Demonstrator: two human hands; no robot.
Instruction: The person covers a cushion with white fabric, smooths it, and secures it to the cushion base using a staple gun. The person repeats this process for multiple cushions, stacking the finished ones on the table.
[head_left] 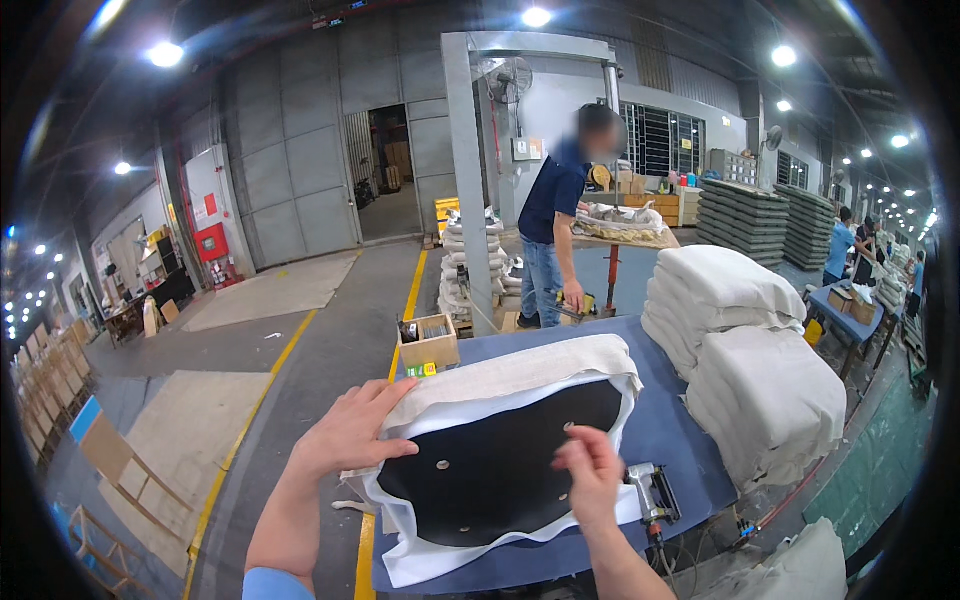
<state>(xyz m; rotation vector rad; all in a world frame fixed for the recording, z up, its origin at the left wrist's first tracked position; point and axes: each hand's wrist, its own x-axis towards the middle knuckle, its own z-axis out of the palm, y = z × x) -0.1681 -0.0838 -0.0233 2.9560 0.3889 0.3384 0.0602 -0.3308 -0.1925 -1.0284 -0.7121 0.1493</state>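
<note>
An upholstered seat pad (500, 470) lies face down before me, its black backing panel showing several small round holes. White lining (420, 560) surrounds the panel, and beige fabric (520, 372) is folded up along its far side. At the far left corner my left hand (362, 428) grips the beige fabric, fingers over the cloth and thumb reaching onto the panel's edge. Above the panel's right half is my right hand (592, 470), fingers curled in a pinch; whatever they hold, if anything, cannot be made out. A staple gun (652, 495) lies just right of the pad.
Stacked beige cushions (755, 370) fill the right of the blue table (690, 440). A wooden box (428, 340) of small items stands at its far left corner. Across from me, a person in dark blue (555, 200) holds a tool near another table. A grey post (468, 180) rises behind.
</note>
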